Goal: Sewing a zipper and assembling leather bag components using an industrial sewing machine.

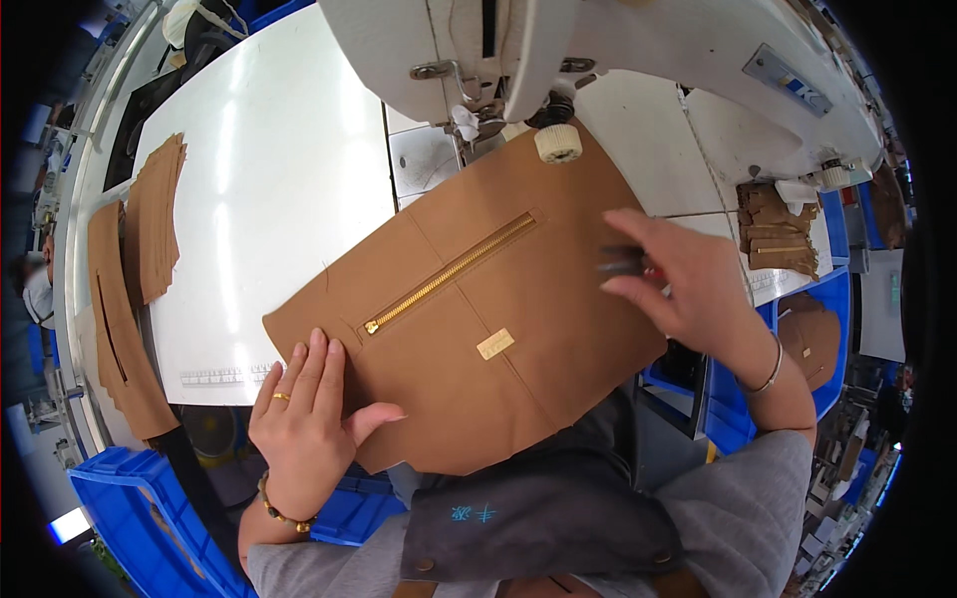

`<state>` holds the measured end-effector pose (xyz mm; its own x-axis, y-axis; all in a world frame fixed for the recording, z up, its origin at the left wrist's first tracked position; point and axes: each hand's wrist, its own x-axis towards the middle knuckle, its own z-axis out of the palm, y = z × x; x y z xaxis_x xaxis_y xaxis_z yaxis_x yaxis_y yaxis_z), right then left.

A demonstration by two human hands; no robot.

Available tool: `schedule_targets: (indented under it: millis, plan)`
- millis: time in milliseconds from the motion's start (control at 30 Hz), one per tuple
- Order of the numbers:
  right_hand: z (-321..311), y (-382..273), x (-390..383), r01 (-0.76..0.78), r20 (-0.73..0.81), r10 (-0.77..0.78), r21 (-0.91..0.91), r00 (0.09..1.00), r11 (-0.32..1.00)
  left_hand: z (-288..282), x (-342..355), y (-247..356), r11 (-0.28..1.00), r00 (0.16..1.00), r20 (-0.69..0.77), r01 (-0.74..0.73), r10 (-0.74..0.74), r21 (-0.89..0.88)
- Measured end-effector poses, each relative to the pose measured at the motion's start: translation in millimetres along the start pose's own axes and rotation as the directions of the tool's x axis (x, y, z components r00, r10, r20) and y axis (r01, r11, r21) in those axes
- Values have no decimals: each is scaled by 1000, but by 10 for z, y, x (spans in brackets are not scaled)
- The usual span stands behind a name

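A brown leather-like panel (419, 389) lies at a slant under the sewing machine (518, 60), its near edge over my lap. Set into it are a gold zipper (449, 274), closed along its length, and a small gold plate (494, 345). On the panel's left edge my left hand (307, 414) rests flat, fingers stretched out and thumb apart. Above its right side my right hand (673, 284) is closed round small thread snips (620, 261) with dark blades and a bit of red; the fingers hide most of them. The panel's far edge reaches near the machine's needle area.
Stacked brown strips (159, 219) and a long slotted brown piece (122, 319) lie at the left. More brown zippered pieces (778, 231) are at the right. Blue bins (150, 518) stand low on the left, and another blue bin (829, 384) holds brown panels on the right.
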<state>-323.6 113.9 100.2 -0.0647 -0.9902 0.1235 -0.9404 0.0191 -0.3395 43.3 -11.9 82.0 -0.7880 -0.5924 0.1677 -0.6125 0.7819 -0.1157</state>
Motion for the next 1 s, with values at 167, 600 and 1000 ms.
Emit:
schedule_targets:
  millis: [167,600,1000]
  plan:
    - [279,16,48,-22,-40,27,123,999,992,-161,502,-17,967,973,-68,-225,219,-116]
    - [413,220,636,168,-84,-158,125,984,978,-97,844,545,807,864,-31,-482,503,-341]
    - [241,90,759,214,-38,-213,32,976,976,329,1152,465,880,908,-80,-418,411,-226]
